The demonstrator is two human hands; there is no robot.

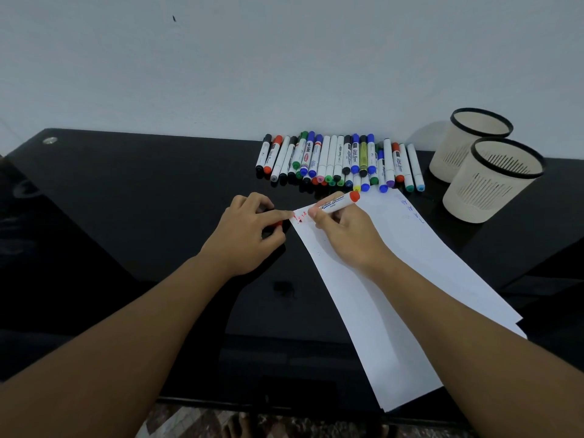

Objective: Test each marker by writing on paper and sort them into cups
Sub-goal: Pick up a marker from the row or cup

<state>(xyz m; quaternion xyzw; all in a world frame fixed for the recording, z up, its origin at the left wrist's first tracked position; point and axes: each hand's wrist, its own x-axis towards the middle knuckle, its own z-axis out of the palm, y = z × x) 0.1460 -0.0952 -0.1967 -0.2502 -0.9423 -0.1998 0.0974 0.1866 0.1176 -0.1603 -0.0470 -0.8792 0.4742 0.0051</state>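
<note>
At nine o'clock of the paper (395,279), right hand (344,235) writes with a red marker (339,202), left hand (245,230) pinning the sheet and gripping its cap (278,223); most markers (339,161) await, cups (488,178) seemingly unfilled.

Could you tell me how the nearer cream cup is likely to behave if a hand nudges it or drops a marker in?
The nearer cup looks like thin slotted plastic, so it is probably light and may slide on the glossy black table. It is tall and narrows toward its base, so a push near the rim could tip it. Nothing shows inside to weigh it down.
</note>
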